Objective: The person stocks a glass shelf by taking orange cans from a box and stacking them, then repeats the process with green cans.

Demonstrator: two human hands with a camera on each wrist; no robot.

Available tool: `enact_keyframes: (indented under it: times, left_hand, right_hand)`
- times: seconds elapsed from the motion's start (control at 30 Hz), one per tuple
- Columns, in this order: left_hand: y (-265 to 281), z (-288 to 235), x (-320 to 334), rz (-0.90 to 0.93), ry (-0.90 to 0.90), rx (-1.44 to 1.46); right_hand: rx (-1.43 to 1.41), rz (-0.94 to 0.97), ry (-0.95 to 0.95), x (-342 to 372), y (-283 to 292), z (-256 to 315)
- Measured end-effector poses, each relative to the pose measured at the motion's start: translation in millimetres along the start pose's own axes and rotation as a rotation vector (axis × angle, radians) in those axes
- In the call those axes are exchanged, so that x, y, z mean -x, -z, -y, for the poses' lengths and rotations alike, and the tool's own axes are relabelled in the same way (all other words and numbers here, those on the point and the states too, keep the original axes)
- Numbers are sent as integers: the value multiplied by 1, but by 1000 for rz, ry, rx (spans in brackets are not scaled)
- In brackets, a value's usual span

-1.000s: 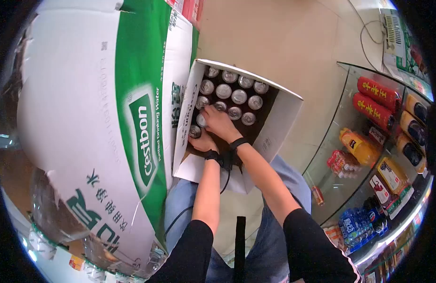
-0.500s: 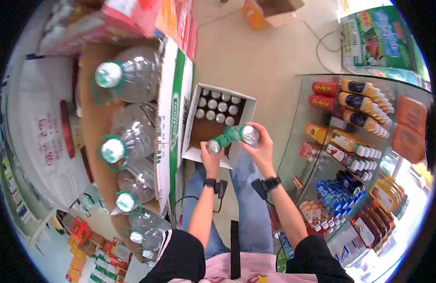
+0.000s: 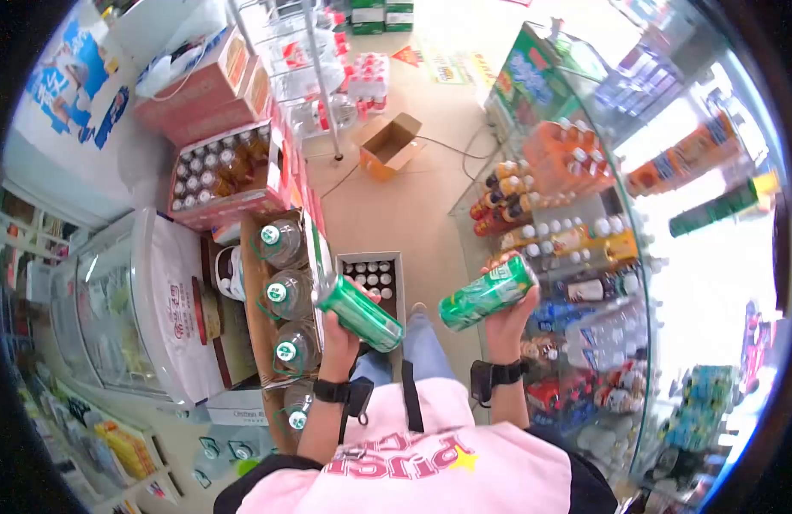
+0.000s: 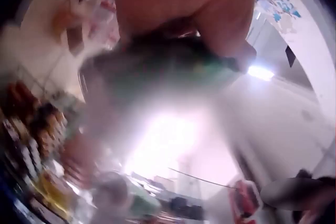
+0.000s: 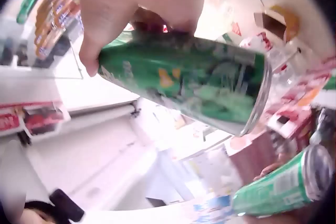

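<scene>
In the head view my left hand [image 3: 337, 341] grips a green drink can [image 3: 360, 313], tilted in front of my chest. A second green drink can [image 3: 489, 293] lies slanted in my right hand [image 3: 509, 327], gripped around its side. The two cans are held apart. From the right wrist, thumb and fingers show wrapped over the right can [image 5: 184, 79], with the left can [image 5: 281, 188] at lower right. The left wrist view is blurred, its can a green smear under the hand [image 4: 184, 3]. Beyond the left can stands a white carton [image 3: 400, 287] holding several upright cans [image 3: 375, 279].
Left of the carton, an open box [image 3: 257, 321] holds large clear water bottles [image 3: 298, 349]. A glass shelf unit [image 3: 640, 343] with bottled drinks stands on the right. Farther off are an orange cardboard box [image 3: 387, 158] on the floor and a crate of bottles [image 3: 272, 184].
Both hands reached into the carton, then came up with a can each. They have since risen toward my chest and spread apart. The head view now takes in more of the shop.
</scene>
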State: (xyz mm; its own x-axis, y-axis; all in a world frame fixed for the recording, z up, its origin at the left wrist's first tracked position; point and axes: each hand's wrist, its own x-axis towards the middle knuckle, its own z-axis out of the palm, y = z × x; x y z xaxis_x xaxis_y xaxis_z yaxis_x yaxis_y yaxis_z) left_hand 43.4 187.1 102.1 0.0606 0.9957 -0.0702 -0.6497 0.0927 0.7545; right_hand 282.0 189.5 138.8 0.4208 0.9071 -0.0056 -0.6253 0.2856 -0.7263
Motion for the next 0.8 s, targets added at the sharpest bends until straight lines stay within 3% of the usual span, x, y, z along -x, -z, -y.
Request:
enact_keyframes:
  times: [0.03, 0.1, 0.17, 0.27, 0.43, 0.5, 0.53, 0.57, 0.63, 0.7, 0.77, 0.8]
  left_hand:
    - [-20, -12, -2, 40, 1, 220]
    - [-57, -39, -14, 93, 88, 276]
    - [-77, -51, -11, 142, 185, 321]
    - [-112, -59, -21, 413, 270, 480]
    - [-161, -28, -23, 644, 381, 661]
    - [-189, -12, -27, 739, 602, 842]
    - [-204, 2, -31, 779, 629, 904]
    - [-221, 13, -28, 795, 655, 912]
    - [-262, 33, -25, 563, 703, 931]
    - [-298, 58, -26, 619, 747, 952]
    - [-332, 75, -23, 468, 689, 561]
    - [-350, 81, -19, 482, 676, 482]
  right_hand:
    - [-5, -14, 32, 6, -2, 15]
    - [-130, 135, 27, 20, 0, 44]
    - [-38, 59, 116, 40, -7, 74]
    - [173, 113, 176, 58, -3, 113]
    - [146, 34, 275, 80, 18, 163]
    - [86, 14, 311, 81, 32, 186]
    - [76, 22, 336, 81, 37, 199]
    - [86, 4, 359, 83, 44, 211]
    - [138, 51, 456, 76, 59, 238]
    - [155, 8, 515, 77, 75, 263]
    - [270, -56, 547, 81, 85, 286]
    - [277, -79, 573, 82, 89, 296]
